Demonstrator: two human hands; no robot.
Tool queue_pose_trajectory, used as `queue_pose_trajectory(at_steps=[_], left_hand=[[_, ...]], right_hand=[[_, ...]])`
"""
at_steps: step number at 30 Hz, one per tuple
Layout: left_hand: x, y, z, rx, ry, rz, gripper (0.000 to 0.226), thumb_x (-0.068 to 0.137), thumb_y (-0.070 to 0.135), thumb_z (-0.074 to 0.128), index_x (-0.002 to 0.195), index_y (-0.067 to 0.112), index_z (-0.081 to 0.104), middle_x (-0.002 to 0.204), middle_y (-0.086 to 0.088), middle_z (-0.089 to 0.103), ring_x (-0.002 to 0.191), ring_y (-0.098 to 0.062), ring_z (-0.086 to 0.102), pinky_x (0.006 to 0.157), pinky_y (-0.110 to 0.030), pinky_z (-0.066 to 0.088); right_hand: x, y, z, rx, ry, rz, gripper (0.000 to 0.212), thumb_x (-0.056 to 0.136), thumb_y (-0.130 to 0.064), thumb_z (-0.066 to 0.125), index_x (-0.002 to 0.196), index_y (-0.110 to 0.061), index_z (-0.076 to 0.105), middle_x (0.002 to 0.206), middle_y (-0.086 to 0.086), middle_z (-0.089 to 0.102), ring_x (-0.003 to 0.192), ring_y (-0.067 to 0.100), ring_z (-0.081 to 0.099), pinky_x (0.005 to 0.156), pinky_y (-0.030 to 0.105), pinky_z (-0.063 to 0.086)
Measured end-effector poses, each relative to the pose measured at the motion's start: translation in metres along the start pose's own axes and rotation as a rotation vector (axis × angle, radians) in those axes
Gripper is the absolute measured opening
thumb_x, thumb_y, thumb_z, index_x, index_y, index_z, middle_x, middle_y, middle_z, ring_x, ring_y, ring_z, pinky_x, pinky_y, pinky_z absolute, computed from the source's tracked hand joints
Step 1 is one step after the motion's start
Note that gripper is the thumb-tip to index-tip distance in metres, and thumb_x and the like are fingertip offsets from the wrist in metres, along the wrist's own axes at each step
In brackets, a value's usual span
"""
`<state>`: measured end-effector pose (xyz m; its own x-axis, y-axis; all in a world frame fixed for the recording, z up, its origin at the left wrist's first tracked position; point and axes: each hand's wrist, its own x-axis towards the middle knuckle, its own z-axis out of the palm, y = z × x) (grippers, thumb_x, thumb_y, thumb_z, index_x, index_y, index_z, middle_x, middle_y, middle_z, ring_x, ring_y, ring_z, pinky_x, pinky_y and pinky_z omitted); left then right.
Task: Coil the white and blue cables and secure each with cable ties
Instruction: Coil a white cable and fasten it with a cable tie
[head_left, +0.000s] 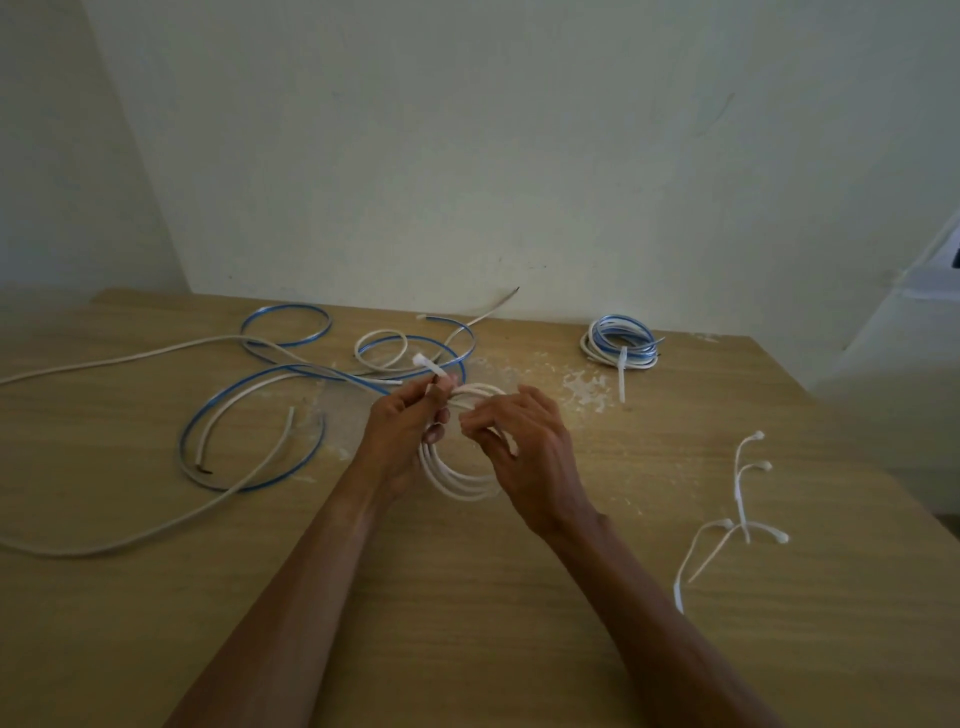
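Several loose lengths of white cable (130, 357) and blue cable (285, 307) sprawl crossed over the left half of the wooden table (467, 623); their exact number cannot be told. Just right of them the left hand (405, 431) pinches one cable tie (428, 364) at the top of one white coil (457, 488), held at the table's middle. The right hand (530, 447) has its fingers curled onto the coil's right side. At the back right lies one finished bundle (618, 340), blue and white, bound by one tie (622, 374). Four spare ties (740, 493) lie at the right.
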<state>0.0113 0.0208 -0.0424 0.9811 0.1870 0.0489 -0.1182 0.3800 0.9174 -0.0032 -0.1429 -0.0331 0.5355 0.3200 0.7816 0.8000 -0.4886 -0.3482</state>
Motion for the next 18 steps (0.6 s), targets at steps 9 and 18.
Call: queue_pose_trajectory(at_steps=[9,18], left_hand=[[-0.005,-0.001,0.013,0.604,-0.009,0.468,0.026,0.086,0.03,0.072,0.106,0.014,0.078,0.095,0.004,0.078,0.087,-0.006,0.072,0.078,-0.027,0.056],[-0.009,0.002,0.015,0.787,-0.146,0.597,0.014,0.093,0.014,0.07,0.106,0.009,0.072,0.091,0.001,0.074,0.084,-0.001,0.069,0.072,-0.015,0.051]], right_hand=[[0.02,-0.011,-0.013,0.62,0.17,0.586,0.018,0.079,-0.004,0.082,0.087,-0.018,0.073,0.08,-0.002,0.077,0.077,0.013,0.075,0.071,0.022,0.058],[0.022,-0.007,-0.007,0.457,0.12,0.533,0.02,0.089,-0.016,0.075,0.107,-0.025,0.074,0.088,-0.006,0.077,0.076,0.008,0.073,0.067,0.027,0.056]])
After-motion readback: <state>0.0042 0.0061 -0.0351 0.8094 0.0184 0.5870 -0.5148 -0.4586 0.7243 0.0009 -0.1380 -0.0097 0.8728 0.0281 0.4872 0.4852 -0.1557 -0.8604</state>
